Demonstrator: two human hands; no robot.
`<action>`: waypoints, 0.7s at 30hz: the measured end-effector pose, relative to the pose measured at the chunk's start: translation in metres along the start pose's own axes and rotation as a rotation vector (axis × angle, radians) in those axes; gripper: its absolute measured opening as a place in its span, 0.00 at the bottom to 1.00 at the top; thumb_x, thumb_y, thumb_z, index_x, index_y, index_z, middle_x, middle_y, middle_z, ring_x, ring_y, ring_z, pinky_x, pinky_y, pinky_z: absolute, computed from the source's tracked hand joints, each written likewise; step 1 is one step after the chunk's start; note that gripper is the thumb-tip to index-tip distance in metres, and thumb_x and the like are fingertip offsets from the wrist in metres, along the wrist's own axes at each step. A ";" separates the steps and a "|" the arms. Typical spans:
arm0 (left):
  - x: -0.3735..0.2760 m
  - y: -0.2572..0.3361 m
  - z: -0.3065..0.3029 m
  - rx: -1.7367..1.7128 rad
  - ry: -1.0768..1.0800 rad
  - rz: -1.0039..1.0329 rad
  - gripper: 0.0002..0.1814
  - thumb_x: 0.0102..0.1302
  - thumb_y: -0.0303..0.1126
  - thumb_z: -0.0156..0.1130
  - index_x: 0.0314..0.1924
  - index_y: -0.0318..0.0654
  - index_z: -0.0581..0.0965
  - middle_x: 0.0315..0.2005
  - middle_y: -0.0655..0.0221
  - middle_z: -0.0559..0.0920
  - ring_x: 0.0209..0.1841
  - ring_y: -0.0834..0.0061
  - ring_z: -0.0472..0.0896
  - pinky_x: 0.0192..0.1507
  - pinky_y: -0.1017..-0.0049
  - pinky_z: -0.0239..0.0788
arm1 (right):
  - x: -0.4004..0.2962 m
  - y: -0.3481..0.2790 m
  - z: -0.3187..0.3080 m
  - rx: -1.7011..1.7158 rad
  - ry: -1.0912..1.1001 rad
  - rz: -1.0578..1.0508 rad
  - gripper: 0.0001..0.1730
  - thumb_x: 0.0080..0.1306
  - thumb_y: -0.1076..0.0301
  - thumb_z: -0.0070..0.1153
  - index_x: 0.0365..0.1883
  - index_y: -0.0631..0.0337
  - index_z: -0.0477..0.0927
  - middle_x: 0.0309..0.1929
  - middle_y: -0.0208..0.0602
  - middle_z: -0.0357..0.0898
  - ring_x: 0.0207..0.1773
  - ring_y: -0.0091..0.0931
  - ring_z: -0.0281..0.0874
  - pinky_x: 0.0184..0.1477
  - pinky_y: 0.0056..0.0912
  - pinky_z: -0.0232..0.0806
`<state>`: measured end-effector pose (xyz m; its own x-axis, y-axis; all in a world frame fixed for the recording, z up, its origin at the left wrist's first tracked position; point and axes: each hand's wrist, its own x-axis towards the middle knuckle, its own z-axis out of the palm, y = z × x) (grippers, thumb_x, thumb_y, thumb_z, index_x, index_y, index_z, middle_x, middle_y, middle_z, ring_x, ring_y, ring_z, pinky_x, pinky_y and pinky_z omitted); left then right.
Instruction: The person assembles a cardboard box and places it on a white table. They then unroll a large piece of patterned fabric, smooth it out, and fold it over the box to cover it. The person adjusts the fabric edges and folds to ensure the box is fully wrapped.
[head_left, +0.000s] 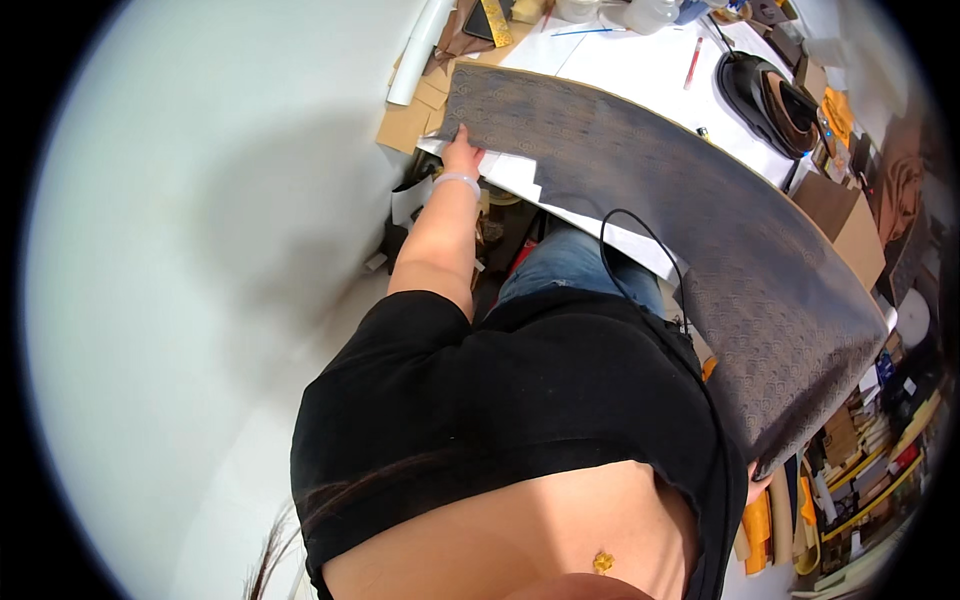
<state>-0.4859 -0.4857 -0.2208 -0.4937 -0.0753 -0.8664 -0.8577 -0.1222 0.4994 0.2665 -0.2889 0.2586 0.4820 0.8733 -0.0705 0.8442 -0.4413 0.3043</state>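
Note:
A long grey-brown sheet of patterned material (600, 142), with a raised repeating motif, stretches across the white worktable (637, 64) and drapes over its right side. At the sheet's near left corner, my left hand (462, 154) rests with a finger on its surface; the view does not settle whether the hand grips it. My right hand (756, 486) is far out at the lower right, holding the hanging end of the sheet, with most of its fingers hidden behind the material and my body. White paper (514, 169) shows along the near table edge.
A black cable (626, 212) loops up by my waist across the sheet. Behind the sheet lie a black and brown device (772, 105), a red pen (694, 64) and a cardboard box (844, 225). A white roll (420, 52) stands near the left wall (187, 187).

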 end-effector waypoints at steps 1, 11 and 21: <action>0.005 0.001 -0.005 0.015 0.012 0.018 0.22 0.75 0.42 0.64 0.62 0.42 0.71 0.59 0.62 0.78 0.56 0.58 0.80 0.59 0.57 0.74 | 0.001 0.000 0.001 0.001 0.000 0.005 0.37 0.74 0.46 0.56 0.73 0.60 0.68 0.70 0.51 0.73 0.70 0.48 0.72 0.68 0.42 0.65; 0.005 0.024 -0.001 0.255 0.037 0.124 0.20 0.72 0.37 0.68 0.57 0.36 0.74 0.53 0.60 0.80 0.52 0.63 0.80 0.55 0.62 0.75 | -0.001 0.001 0.020 0.074 -0.069 0.041 0.37 0.74 0.47 0.55 0.75 0.58 0.66 0.72 0.52 0.70 0.73 0.47 0.68 0.72 0.41 0.62; -0.185 -0.060 0.054 1.684 -1.157 1.225 0.10 0.57 0.23 0.66 0.41 0.38 0.79 0.69 0.58 0.73 0.75 0.58 0.66 0.76 0.53 0.54 | -0.037 -0.043 0.038 0.052 -0.091 0.050 0.38 0.70 0.48 0.61 0.72 0.62 0.70 0.68 0.55 0.74 0.70 0.48 0.71 0.69 0.41 0.63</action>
<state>-0.3505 -0.4115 -0.0905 -0.0009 0.9704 -0.2417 0.7323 0.1652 0.6607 0.2213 -0.3099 0.2114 0.5409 0.8287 -0.1436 0.8286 -0.4957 0.2601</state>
